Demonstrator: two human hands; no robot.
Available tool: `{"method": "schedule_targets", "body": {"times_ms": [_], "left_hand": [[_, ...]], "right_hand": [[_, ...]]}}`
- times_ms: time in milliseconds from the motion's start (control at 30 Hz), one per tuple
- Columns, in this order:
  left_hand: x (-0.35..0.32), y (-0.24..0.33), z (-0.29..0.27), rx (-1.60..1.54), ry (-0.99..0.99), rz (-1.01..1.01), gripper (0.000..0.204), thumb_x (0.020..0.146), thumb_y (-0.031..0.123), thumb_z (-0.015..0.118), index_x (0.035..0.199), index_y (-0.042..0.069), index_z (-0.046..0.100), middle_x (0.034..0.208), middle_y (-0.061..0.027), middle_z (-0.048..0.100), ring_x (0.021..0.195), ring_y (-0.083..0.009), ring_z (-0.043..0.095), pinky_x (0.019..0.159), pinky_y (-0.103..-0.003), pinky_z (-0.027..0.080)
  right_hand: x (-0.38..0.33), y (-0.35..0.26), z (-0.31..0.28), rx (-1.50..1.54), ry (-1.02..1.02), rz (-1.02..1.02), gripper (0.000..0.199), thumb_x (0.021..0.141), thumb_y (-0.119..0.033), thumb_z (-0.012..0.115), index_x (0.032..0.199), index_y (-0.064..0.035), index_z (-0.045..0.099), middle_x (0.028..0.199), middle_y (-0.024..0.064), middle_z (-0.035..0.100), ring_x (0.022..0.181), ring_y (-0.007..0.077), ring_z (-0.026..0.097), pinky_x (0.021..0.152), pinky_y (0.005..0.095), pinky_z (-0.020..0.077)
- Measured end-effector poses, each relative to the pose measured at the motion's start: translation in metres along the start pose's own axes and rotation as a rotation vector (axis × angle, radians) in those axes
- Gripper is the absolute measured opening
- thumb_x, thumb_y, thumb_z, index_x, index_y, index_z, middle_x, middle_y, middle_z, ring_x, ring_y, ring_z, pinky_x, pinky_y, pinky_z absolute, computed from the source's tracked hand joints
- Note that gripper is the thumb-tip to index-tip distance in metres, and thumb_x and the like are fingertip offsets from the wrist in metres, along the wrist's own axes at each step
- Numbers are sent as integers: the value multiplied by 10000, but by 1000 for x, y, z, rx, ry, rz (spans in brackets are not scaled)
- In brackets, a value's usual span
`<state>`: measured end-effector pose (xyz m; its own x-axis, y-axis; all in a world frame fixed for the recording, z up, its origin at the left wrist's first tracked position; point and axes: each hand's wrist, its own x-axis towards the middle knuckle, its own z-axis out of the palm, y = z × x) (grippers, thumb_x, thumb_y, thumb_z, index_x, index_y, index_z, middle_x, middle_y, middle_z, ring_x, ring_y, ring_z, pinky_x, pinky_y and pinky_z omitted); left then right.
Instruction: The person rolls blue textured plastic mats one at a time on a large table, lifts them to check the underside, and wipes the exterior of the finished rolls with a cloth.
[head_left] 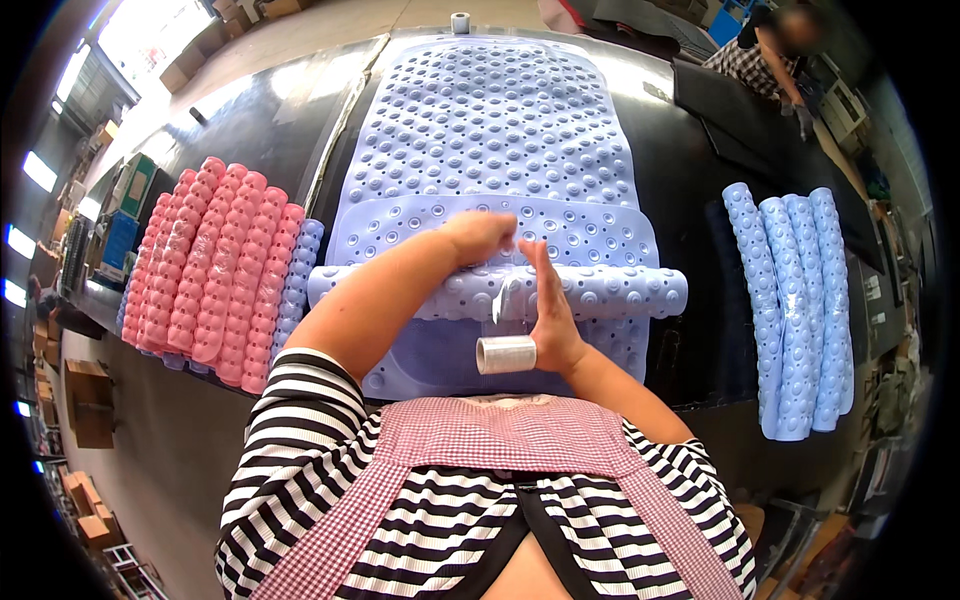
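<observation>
A light-blue bath mat rolled into a tube (620, 292) lies crosswise in front of me, on top of flat blue mats with raised bumps (500, 120). My left hand (482, 237) is just beyond the tube, its fingers curled; whether they pinch anything is hidden. My right hand (556, 325) stands edge-on against the tube's near side, fingers stretched upward. Beside its palm hangs a roll of clear tape (507, 354). From that roll a clear strip (503, 305) runs up onto the tube, with a shiny crease in it.
Rolled pink mats (220, 270) lie side by side at the left, with blue rolls beside and under them. Several rolled blue mats (795, 310) lie at the right. Another small roll (460, 22) stands at the far table edge. A co-worker (775, 60) is at the far right, by dark sheets (730, 110).
</observation>
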<state>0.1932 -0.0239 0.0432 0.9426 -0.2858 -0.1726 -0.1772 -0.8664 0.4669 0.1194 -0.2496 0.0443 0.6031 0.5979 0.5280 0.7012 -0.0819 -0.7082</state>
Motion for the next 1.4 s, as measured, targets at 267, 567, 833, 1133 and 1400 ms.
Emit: {"method": "schedule_targets", "body": {"times_ms": [267, 567, 833, 1133, 1400], "left_hand": [[-4, 3, -31, 266, -114, -92, 430, 844, 423, 783, 1095, 86, 692, 1066, -159, 743, 1008, -351, 712, 865, -479, 550], [-110, 22, 5, 153, 670, 94, 384, 864, 213, 746, 1220, 99, 660, 1216, -141, 670, 1188, -317, 620, 1024, -505, 446], [-57, -12, 6, 326, 491, -35, 1072, 746, 345, 859, 1593, 52, 271, 1633, -152, 324, 1552, -337, 257, 1230, -647, 128], [64, -76, -101, 206, -58, -99, 933, 614, 389, 937, 1406, 48, 582, 1364, -184, 592, 1299, -358, 562, 1086, -425, 479], [79, -95, -109, 119, 223, 71, 478, 916, 230, 702, 1371, 111, 621, 1391, -124, 601, 1305, -337, 554, 1112, -450, 432]], "right_hand": [[20, 12, -2, 79, -36, 168, 1344, 706, -380, 929, 1651, -5, 49, 1385, 223, 603, 1296, 389, 561, 1127, 469, 398], [151, 111, -10, 508, -67, 441, 222, 956, -62, 669, 1166, -14, 721, 1025, 60, 737, 884, 114, 680, 798, 268, 558], [193, 120, -22, 562, -17, 320, 133, 920, -105, 726, 1025, -36, 771, 928, 7, 754, 831, 86, 675, 725, 247, 525], [130, 111, 2, -38, -100, -12, 289, 818, -144, 795, 1102, -92, 784, 1236, 121, 744, 1268, 315, 650, 1177, 480, 406], [208, 175, 4, 251, 46, 296, 219, 926, -120, 667, 1104, -74, 786, 1009, 41, 768, 949, 113, 688, 830, 284, 545]]}}
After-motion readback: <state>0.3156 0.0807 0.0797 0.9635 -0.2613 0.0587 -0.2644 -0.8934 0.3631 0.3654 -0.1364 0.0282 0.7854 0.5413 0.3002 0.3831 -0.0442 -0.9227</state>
